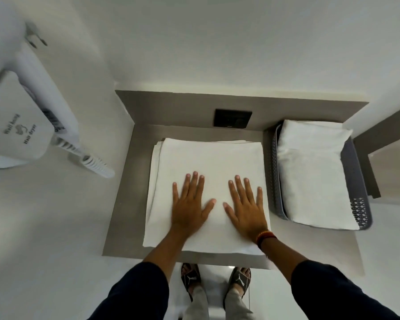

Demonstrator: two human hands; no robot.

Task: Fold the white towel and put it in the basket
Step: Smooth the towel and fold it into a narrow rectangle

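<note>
A white towel (208, 158), folded into a thick square, lies flat on the grey counter (134, 181). My left hand (189, 204) and my right hand (245, 204) rest palm down on its near half, fingers spread, side by side, holding nothing. A grey perforated basket (356, 172) stands on the counter to the right of the towel. Inside it lies another folded white towel (310, 172).
A white wall-hung hair dryer (21, 125) with a coiled cord (92, 162) is fixed to the left wall. A black socket plate (232, 118) sits on the counter's back panel. White walls close in the counter at the back and left. My sandalled feet (215, 278) show below the counter edge.
</note>
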